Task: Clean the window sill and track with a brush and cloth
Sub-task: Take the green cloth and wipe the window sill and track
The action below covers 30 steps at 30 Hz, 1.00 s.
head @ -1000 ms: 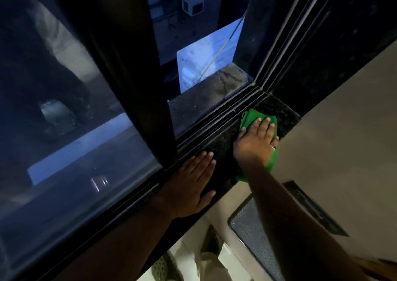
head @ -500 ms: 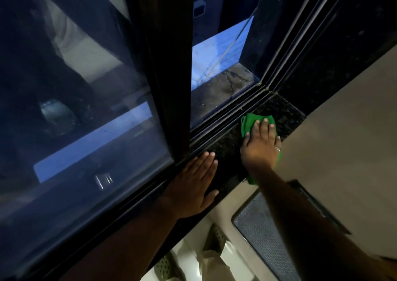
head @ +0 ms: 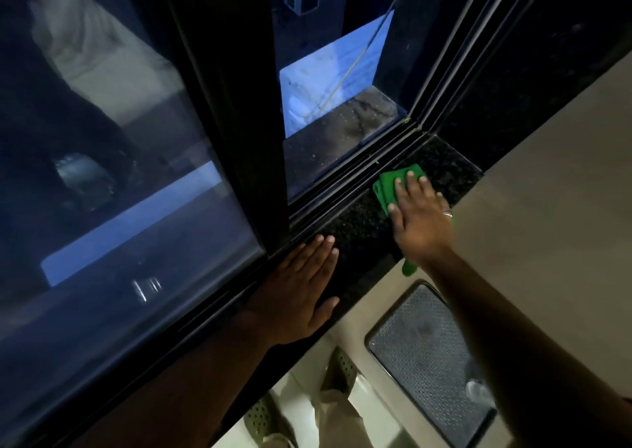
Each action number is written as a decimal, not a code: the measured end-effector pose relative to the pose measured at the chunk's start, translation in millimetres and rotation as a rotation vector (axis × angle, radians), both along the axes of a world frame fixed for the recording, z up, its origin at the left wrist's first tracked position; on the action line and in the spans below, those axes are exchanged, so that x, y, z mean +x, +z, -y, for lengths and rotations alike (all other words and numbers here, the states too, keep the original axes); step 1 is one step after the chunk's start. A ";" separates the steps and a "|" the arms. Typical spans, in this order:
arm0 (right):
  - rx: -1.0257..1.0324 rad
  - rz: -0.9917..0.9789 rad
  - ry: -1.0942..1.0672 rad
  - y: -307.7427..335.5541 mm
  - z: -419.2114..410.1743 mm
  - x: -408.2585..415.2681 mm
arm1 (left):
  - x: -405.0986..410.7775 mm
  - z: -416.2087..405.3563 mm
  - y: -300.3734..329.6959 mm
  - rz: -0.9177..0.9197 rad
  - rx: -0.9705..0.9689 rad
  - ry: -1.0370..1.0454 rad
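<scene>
With fingers spread flat, the right hand (head: 422,221) presses the green cloth (head: 393,187) onto the window sill (head: 355,228) beside the track (head: 345,177), the left hand (head: 301,290) splayed empty nearby; the overhanging corner may slip off the sill.

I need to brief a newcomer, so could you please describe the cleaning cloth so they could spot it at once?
Find the dark speckled window sill beside the sliding track. Near its far right end the right hand lies flat on a folded cloth. It is bright green, the only vivid colour there.
</scene>
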State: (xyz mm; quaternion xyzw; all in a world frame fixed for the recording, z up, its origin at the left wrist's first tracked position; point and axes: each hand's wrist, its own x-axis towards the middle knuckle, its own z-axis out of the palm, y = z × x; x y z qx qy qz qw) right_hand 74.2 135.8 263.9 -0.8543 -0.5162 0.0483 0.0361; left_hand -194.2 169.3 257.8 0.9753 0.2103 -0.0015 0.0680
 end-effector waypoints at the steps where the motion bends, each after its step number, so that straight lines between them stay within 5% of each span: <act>1: 0.009 -0.015 -0.155 -1.6 -11.2 -12.1 | -0.1 -0.1 -0.2 0.000 0.000 -0.002; 4: 0.032 -0.045 -0.348 -1.4 -27.9 -66.2 | 0.4 -0.4 -0.5 -0.003 -0.005 -0.001; 8: 0.067 -0.026 0.071 -0.1 15.9 -91.7 | 0.1 -1.0 -0.5 -0.004 -0.031 0.006; 12: -0.021 0.062 0.427 -2.3 38.6 -33.3 | 0.3 -0.4 -1.6 -0.012 -0.023 0.004; 18: 0.060 -0.021 -0.173 0.7 -2.7 -53.8 | 0.0 -2.0 -4.2 -0.026 -0.013 0.008; 21: -0.013 -0.235 -0.371 14.5 -30.7 -70.7 | 0.4 -2.1 -0.8 -0.031 -0.006 -0.013; 25: 0.244 -0.489 -0.255 32.9 -19.1 -35.0 | 11.4 4.2 8.2 0.111 -0.082 0.084; 27: 0.311 -0.394 -0.119 35.4 0.1 6.6 | 42.6 8.9 16.6 0.222 -0.109 0.156; 30: 0.136 -0.235 0.009 30.6 7.1 69.5 | 120.4 14.8 28.9 0.278 -0.157 0.206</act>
